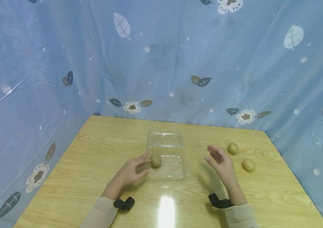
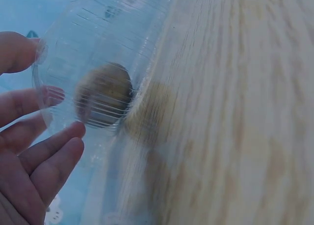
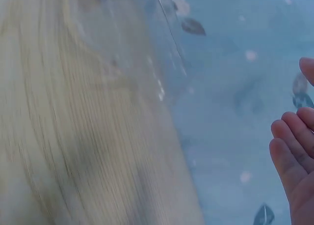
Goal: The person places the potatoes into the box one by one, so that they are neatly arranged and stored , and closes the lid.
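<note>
A clear plastic clamshell box [image 1: 170,172] stands on the table with its lid [image 1: 165,139] tipped back. Inside its left end lies a brownish round potato [image 1: 156,160], seen through the ribbed plastic wall in the left wrist view. My left hand [image 1: 132,169] is at the box's left side, fingers extended and spread, with some fingertips [image 2: 53,95] at the rim near the potato. To the right of the box, my right hand [image 1: 221,164] is raised above the table, holding nothing, its fingers loosely bent and thumb apart.
Two more yellowish potatoes, a farther potato [image 1: 233,148] and a nearer potato [image 1: 248,165], lie on the wooden table [image 1: 93,152] to the right of my right hand. A blue patterned curtain [image 1: 161,63] hangs behind and along both sides of the table.
</note>
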